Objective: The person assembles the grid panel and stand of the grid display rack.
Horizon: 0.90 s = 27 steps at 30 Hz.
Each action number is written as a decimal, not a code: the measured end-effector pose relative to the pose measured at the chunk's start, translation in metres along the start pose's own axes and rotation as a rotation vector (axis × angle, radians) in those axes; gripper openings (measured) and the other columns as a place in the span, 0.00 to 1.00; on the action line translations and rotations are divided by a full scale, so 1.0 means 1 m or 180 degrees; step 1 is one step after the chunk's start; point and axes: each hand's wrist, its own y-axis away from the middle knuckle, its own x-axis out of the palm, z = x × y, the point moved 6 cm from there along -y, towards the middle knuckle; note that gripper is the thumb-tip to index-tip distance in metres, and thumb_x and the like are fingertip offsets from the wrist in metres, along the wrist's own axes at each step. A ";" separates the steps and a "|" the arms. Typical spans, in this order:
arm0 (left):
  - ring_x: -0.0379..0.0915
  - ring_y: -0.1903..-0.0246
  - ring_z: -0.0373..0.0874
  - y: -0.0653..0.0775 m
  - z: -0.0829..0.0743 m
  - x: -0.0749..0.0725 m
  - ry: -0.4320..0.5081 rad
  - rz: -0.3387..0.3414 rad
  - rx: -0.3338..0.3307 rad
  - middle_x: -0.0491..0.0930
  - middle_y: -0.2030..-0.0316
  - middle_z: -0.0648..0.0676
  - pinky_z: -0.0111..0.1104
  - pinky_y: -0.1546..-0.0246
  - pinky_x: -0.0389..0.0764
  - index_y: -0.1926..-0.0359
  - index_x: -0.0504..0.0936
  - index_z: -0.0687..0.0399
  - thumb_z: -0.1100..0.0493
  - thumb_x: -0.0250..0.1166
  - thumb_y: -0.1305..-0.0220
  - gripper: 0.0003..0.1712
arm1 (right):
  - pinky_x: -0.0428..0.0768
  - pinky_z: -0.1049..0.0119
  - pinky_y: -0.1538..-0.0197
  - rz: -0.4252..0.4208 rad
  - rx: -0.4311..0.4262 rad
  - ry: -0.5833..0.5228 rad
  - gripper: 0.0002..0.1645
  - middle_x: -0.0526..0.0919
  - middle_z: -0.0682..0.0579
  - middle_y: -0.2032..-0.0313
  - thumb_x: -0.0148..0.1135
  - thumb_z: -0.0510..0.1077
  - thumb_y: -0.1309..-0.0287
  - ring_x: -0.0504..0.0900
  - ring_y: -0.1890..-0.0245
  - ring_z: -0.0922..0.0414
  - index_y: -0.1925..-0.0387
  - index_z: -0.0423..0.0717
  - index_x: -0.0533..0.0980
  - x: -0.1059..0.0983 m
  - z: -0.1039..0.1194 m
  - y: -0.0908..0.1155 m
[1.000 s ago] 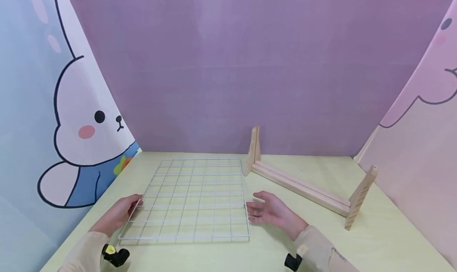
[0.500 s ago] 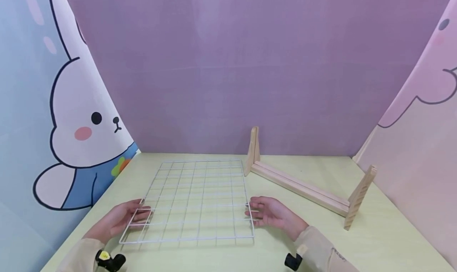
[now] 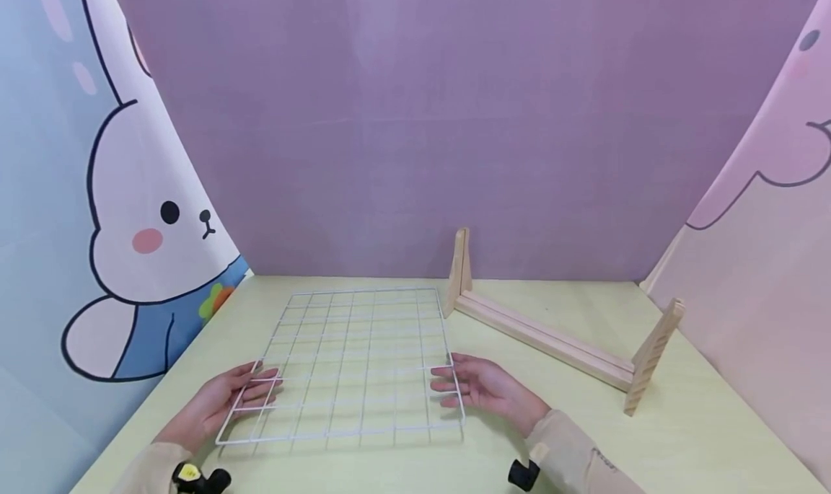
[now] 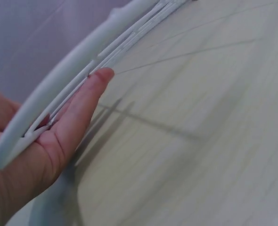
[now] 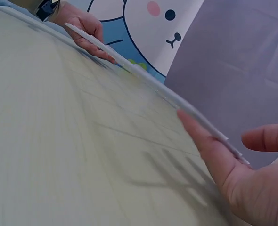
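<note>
I read straight fingers on the left hand (image 3: 219,399) and right hand (image 3: 488,388), both supporting the white wire grid (image 3: 337,376) from beneath.

Head view: bright, even light is filling the scene.
Purple cloth (image 3: 415,119): a pale sheen is lightening its upper part.
Table (image 3: 363,469): faint shadows are falling under the rack (image 3: 366,373).
Left wrist view: light is looking dimmer, the rack's near edge softening.
Fingers (image 5: 205,146): soft-edged shadows are spreading beneath them.
</note>
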 end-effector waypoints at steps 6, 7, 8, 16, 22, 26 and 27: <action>0.82 0.52 0.57 -0.001 0.003 0.000 0.0211 -0.0145 0.0021 0.85 0.56 0.55 0.50 0.44 0.74 0.24 0.27 0.65 0.61 0.30 0.20 0.32 | 0.82 0.56 0.50 -0.0007 -0.0099 0.0056 0.35 0.65 0.32 0.32 0.35 0.38 0.22 0.80 0.43 0.45 0.25 0.32 0.34 0.002 0.000 -0.004; 0.82 0.52 0.57 -0.001 0.004 0.000 0.0240 -0.0171 0.0025 0.85 0.56 0.56 0.50 0.44 0.74 0.24 0.27 0.64 0.61 0.30 0.20 0.33 | 0.83 0.56 0.51 -0.0030 -0.0108 0.0059 0.36 0.65 0.33 0.33 0.35 0.38 0.23 0.79 0.43 0.43 0.25 0.33 0.34 0.003 -0.001 -0.004; 0.82 0.52 0.57 -0.002 0.004 0.000 0.0244 -0.0202 0.0025 0.85 0.56 0.55 0.50 0.44 0.74 0.24 0.27 0.63 0.61 0.30 0.20 0.33 | 0.83 0.55 0.51 -0.0056 -0.0106 0.0070 0.36 0.65 0.33 0.32 0.36 0.38 0.23 0.78 0.42 0.41 0.24 0.33 0.34 0.003 -0.001 -0.005; 0.82 0.52 0.52 -0.003 0.005 -0.002 0.0164 -0.0097 0.0182 0.85 0.56 0.51 0.44 0.45 0.77 0.24 0.25 0.62 0.63 0.33 0.20 0.34 | 0.81 0.50 0.49 -0.0158 -0.0168 0.0037 0.36 0.63 0.32 0.31 0.34 0.38 0.22 0.73 0.39 0.33 0.23 0.39 0.33 0.007 -0.003 -0.009; 0.82 0.50 0.52 0.000 -0.002 -0.003 0.0453 0.0103 0.0429 0.85 0.54 0.53 0.41 0.45 0.77 0.24 0.36 0.56 0.66 0.33 0.21 0.30 | 0.79 0.45 0.49 -0.0137 -0.0245 -0.0061 0.35 0.64 0.32 0.32 0.33 0.37 0.22 0.73 0.40 0.32 0.22 0.43 0.34 0.010 0.001 -0.012; 0.80 0.48 0.55 0.001 -0.005 -0.001 0.0821 0.0257 0.0575 0.84 0.52 0.57 0.46 0.42 0.74 0.34 0.54 0.51 0.65 0.38 0.20 0.18 | 0.78 0.42 0.48 -0.0091 -0.0287 -0.0123 0.35 0.65 0.33 0.32 0.32 0.37 0.22 0.73 0.40 0.31 0.22 0.46 0.34 0.011 0.005 -0.013; 0.80 0.47 0.55 0.002 -0.006 0.000 0.0899 0.0280 0.0599 0.84 0.52 0.58 0.47 0.41 0.72 0.36 0.56 0.50 0.65 0.39 0.20 0.17 | 0.77 0.41 0.48 -0.0081 -0.0292 -0.0151 0.35 0.65 0.34 0.32 0.32 0.37 0.22 0.72 0.40 0.31 0.22 0.46 0.35 0.011 0.006 -0.013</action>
